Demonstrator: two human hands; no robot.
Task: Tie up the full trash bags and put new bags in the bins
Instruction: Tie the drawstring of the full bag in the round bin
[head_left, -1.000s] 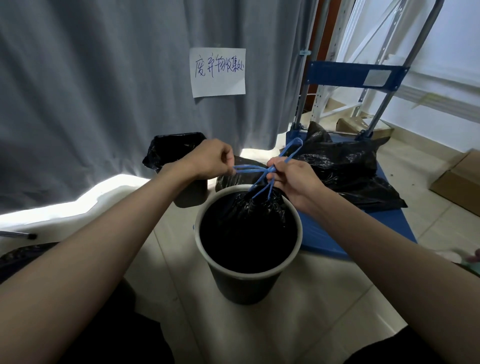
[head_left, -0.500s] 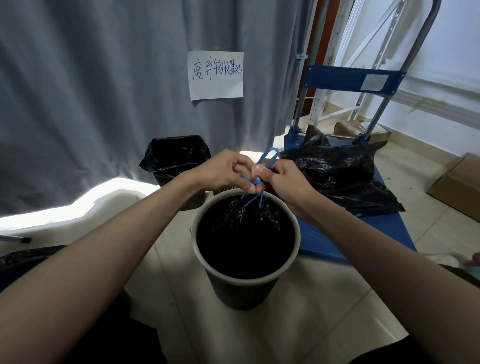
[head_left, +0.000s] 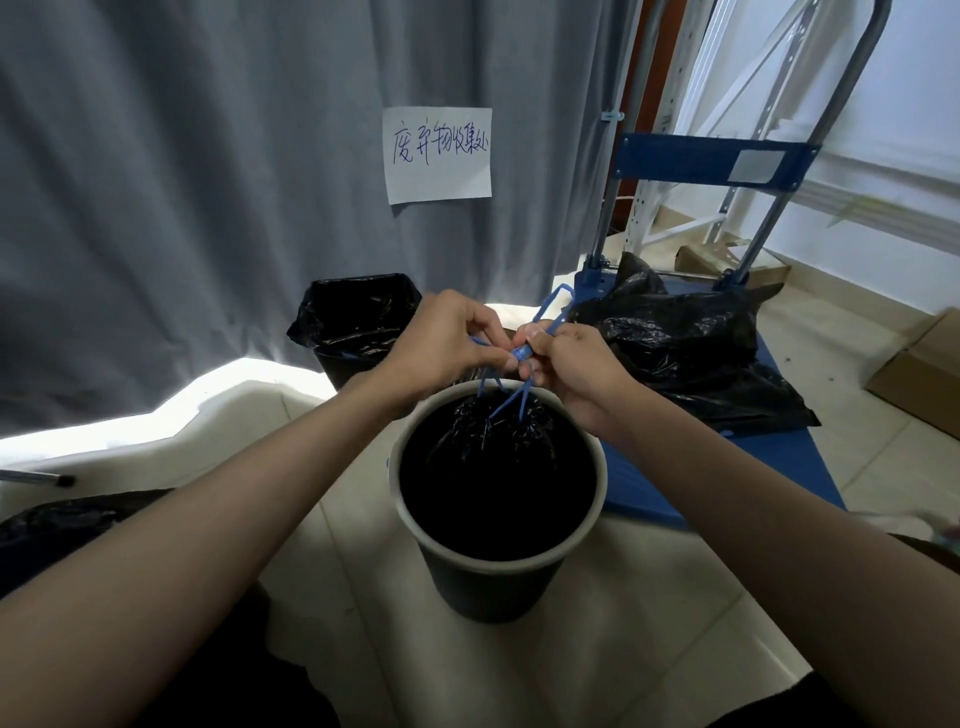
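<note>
Pinching the blue drawstring (head_left: 521, 354) from both sides, the left hand (head_left: 449, 345) and the right hand (head_left: 574, 364) met just above the far rim of the round bin (head_left: 496, 551). Both hands were closed on the string, fingertips almost touching each other at a small blue knot. From there thin blue strands went down to the gathered mouth of the black trash bag (head_left: 498, 457), which sat inside the bin. One loop of the string stood up behind the right hand. A second bin (head_left: 358, 332) with a black liner stood far left, near the grey curtain (head_left: 208, 182). To the right, another black bag (head_left: 680, 353) lay on the blue cart (head_left: 691, 478). A paper note (head_left: 439, 154) was on the curtain.
</note>
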